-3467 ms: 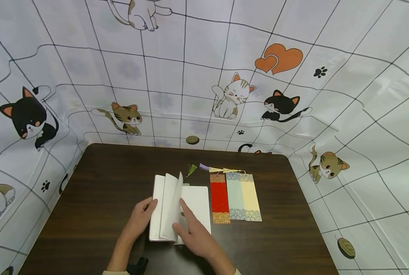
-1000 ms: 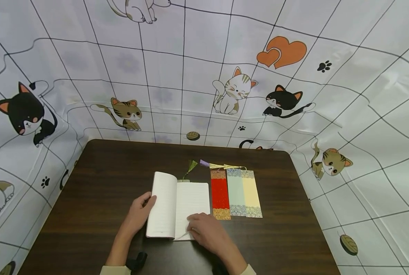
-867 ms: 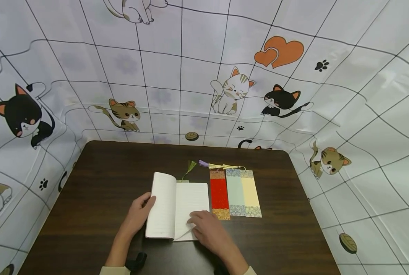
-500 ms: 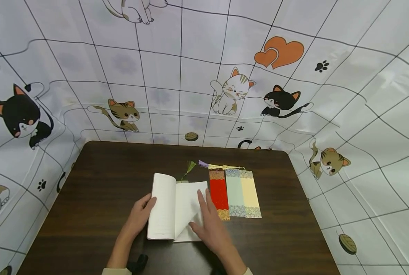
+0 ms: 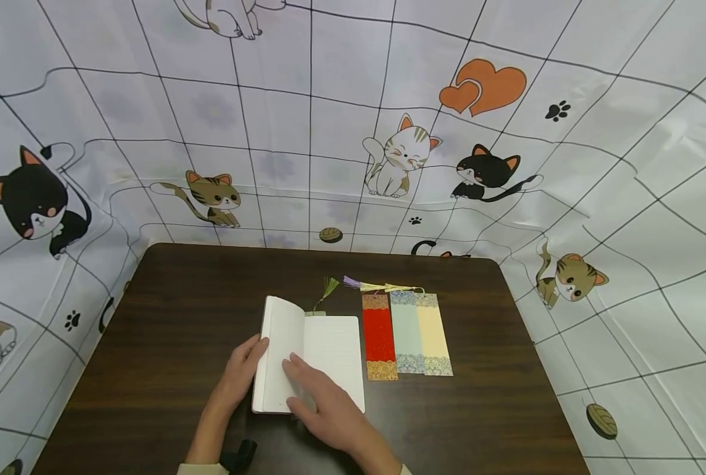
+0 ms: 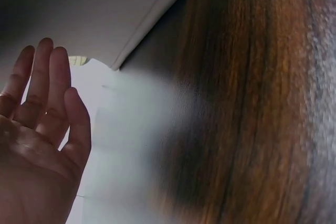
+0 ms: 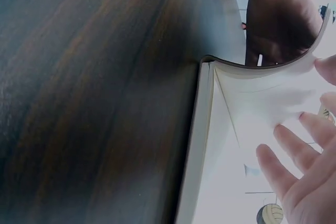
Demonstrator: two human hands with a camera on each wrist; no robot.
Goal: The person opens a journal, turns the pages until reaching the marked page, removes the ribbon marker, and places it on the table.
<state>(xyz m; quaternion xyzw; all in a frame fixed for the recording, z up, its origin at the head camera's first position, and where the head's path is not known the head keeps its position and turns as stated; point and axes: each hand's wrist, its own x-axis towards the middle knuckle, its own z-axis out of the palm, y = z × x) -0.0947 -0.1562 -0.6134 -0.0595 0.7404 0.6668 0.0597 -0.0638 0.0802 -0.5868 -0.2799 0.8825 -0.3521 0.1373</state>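
Note:
An open notebook (image 5: 334, 343) with white pages lies on the dark wooden table. My left hand (image 5: 234, 376) grips its raised left side, thumb at the page edge and fingers behind the cover. From below, the left wrist view shows that hand (image 6: 42, 145) with fingers extended under the grey cover (image 6: 126, 14). My right hand (image 5: 329, 409) rests over the left page near the fold, fingers spread and holding nothing. In the right wrist view its fingertips (image 7: 268, 156) meet the curved page. A green tassel (image 5: 330, 286) and a bookmark's edge (image 5: 315, 313) stick out past the notebook's top.
Right of the notebook lie a red bookmark (image 5: 379, 333), a pale green bookmark (image 5: 407, 333) and a cream bookmark (image 5: 432, 333), with yellow and purple tassels (image 5: 383, 287) above them. A cat-patterned curtain (image 5: 282, 132) surrounds the table (image 5: 478, 409) at the back and sides.
My right hand lifted a page of the notebook from the right side, turned it leftward and now lies over the left page. My left hand keeps its grip on the left side.

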